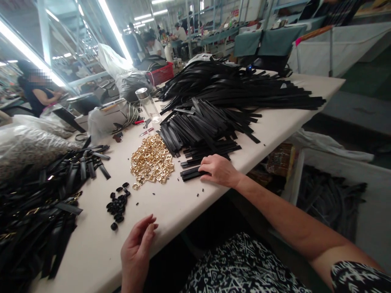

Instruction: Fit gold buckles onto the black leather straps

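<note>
The right hand [218, 170] rests palm down on a small group of short black strips [190, 174] at the near side of the tabletop [171, 203], its fingers and thumb narrowly spread over them; whether it grips any, I cannot tell. The left hand [137, 244] is by the table edge, fingers curled and thumb close to them, with nothing visible between; its inner side is partly hidden, so I cannot say it is empty. The strips under the right hand lie well apart from the left one, beyond it and to its right. Their long axis runs roughly crosswise, with the left ends sticking out past the right fingertips, towards the side where the gold buckles [152, 160] lie. They look flat, narrow, dark and straight, with a slight sheen and squared ends. Just beyond are more strips of this kind in a loose, fanned heap [195, 128], and behind that a mass of much longer black strips [244, 87]. The heaped buckles sit left of the fanned strips, small black loops [117, 206] are scattered nearer the left hand, and farther left is a tangled pile of black straps [58, 183] with gold-coloured fittings.
</note>
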Tool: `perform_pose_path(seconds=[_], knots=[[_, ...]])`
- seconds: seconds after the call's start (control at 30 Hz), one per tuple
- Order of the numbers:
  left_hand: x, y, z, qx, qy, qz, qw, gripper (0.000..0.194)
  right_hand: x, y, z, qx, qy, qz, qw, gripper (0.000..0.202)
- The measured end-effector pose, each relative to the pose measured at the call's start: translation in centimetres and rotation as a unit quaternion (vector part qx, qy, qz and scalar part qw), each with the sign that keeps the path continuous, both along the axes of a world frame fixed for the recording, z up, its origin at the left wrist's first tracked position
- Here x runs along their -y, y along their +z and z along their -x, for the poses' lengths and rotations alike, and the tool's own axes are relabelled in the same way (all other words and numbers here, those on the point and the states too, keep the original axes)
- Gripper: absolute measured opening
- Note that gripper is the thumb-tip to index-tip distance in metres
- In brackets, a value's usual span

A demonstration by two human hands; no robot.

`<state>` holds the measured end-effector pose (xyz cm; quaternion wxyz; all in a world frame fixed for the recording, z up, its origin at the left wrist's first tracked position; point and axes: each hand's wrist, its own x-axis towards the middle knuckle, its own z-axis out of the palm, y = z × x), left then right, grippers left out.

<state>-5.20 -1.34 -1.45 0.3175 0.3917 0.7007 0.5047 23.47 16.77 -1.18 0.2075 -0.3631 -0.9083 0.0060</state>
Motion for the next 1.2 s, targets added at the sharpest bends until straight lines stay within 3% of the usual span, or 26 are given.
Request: perform_pose_path(seconds=[0.2,0.5,0.6,0.7,0.77,0.87,0.93,1.1,1.2], knots=[[0.1,0.2,0.0,0.009,0.003,0.007,1.000,0.036,-0.3,0.3,0.4,-0.002,-0.057,0.018,0.998,0.023],[0.1,0.0,0.2,0.001,-0.006,0.008,1.000,0.036,-1.6,0.2,1.0,0.031,-0.091,0.046,0.994,0.011],[0.1,0.1,0.2,0.014,-0.002,0.007,1.000,0.036,-1.4,1.0,1.0,0.036,-0.086,0.026,0.995,0.016],[0.0,0.4,-0.2,0.026,0.006,0.005,1.000,0.037,0.8,2.5,1.5,-0.052,-0.082,0.027,0.995,0.019],[0.0,0.6,-0.6,0.064,0.008,-0.005,0.998,0.042,3.2,3.4,2.2,-0.147,-0.056,0.103,0.982,0.019],[-0.2,0.8,-1.8,0.176,-0.009,-0.009,0.984,0.048,7.2,4.0,3.6,-0.233,0.008,0.291,0.928,0.016],[-0.3,0.9,-2.6,0.238,-0.028,-0.002,0.971,0.047,9.2,3.7,4.5,-0.251,0.021,0.369,0.894,0.015],[-0.5,1.2,-3.7,0.300,-0.037,0.040,0.953,0.041,11.2,1.9,6.1,-0.275,0.022,0.460,0.844,0.014],[-0.3,1.1,-3.6,0.321,-0.035,0.054,0.945,0.039,11.8,1.4,6.5,-0.290,0.037,0.476,0.829,0.013]])
